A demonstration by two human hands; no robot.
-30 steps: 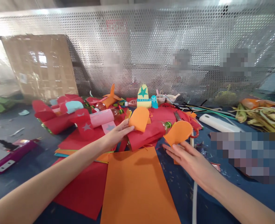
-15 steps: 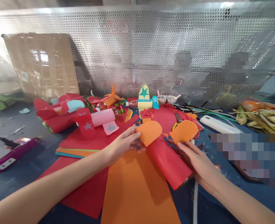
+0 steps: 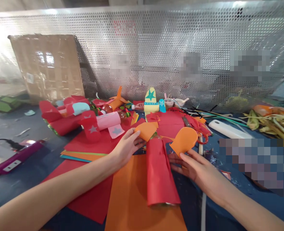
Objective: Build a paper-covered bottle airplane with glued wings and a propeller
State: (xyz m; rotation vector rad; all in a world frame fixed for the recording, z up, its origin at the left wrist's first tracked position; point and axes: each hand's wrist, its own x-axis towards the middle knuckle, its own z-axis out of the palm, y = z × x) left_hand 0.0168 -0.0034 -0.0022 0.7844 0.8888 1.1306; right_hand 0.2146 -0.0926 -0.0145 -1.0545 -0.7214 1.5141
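My left hand point(image 3: 125, 148) pinches a rounded orange paper cutout point(image 3: 146, 130) between thumb and fingers. A second orange cutout point(image 3: 185, 140) of similar shape is pinched in my right hand point(image 3: 196, 166), whose lower fingers reach toward the side of a bottle wrapped in red paper point(image 3: 159, 175). The bottle lies between both hands, its wide end toward me and its neck partly behind the left cutout. Whether the right fingers touch it I cannot tell. Under it is a large orange paper sheet point(image 3: 124, 199).
Red sheets point(image 3: 91, 195) lie left. Paper-covered bottle models, including a yellow one with a star point(image 3: 150, 107), stand behind. A purple power strip point(image 3: 19, 157) is at far left, a white tool point(image 3: 228, 129) at right. A cardboard box point(image 3: 47, 69) leans against perforated metal point(image 3: 156, 41).
The red-wrapped bottle has swung from slanting rightward to pointing nearly straight at me. The left cutout has tilted flatter and moved left; the right one has shifted slightly left and down.
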